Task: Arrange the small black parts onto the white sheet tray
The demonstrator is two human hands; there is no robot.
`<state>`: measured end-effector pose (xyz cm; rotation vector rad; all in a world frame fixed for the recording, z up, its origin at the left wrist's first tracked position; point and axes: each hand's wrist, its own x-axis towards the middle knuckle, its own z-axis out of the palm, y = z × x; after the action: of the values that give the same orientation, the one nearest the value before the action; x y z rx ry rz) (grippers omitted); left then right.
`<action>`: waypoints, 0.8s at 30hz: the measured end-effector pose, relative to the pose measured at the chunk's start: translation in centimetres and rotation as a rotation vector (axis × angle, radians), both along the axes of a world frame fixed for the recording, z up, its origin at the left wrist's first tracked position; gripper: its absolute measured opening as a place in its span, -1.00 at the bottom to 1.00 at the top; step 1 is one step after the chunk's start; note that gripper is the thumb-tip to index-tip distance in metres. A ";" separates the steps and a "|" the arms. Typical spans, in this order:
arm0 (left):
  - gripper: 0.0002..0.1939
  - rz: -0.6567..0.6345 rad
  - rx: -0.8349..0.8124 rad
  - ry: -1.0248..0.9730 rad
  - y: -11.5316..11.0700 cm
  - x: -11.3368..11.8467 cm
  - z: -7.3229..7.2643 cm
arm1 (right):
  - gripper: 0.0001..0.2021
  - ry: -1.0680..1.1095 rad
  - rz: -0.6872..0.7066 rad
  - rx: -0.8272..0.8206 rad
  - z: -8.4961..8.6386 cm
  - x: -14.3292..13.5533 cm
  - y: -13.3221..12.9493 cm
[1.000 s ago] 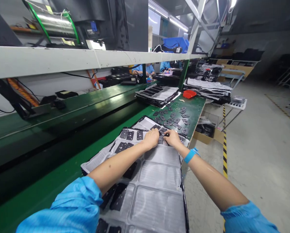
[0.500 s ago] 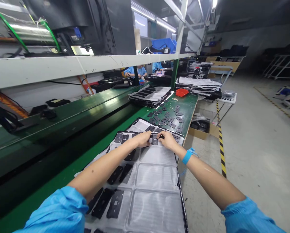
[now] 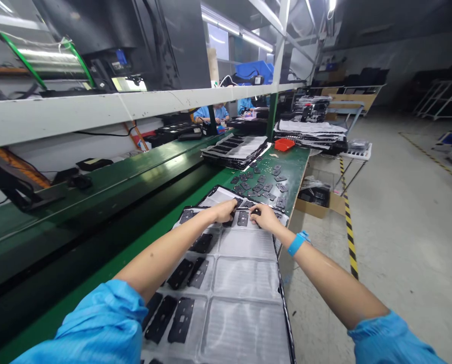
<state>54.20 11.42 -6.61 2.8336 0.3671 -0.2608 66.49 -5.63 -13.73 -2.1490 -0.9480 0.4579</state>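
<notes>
A large tray lined with translucent white sheet lies below my arms, with flat black plates such as this black plate in its left compartments. At the tray's far edge my left hand is closed by a dark piece; its fingertips are partly hidden. Just to its right, my right hand pinches a small black part. Between the hands a black plate lies in the far row. Another lined tray sits just beyond.
Loose black plates are scattered on the green table. Farther back are a red bin and stacked trays. A white shelf beam crosses above. An open cardboard box stands on the floor at right.
My right hand has shifted slightly right, widening the gap to my left hand, and more of the plate between them shows. The camera view has shifted a little.
</notes>
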 end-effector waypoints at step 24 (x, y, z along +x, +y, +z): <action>-0.44 0.270 -0.005 -0.152 -4.3 0.4 0.9 | -0.71 -0.250 -0.124 -0.223 1.0 -0.3 0.0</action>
<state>54.59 7.08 -5.73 2.7339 0.7048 0.0090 66.23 -5.65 -12.68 -2.4952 -0.9262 0.2457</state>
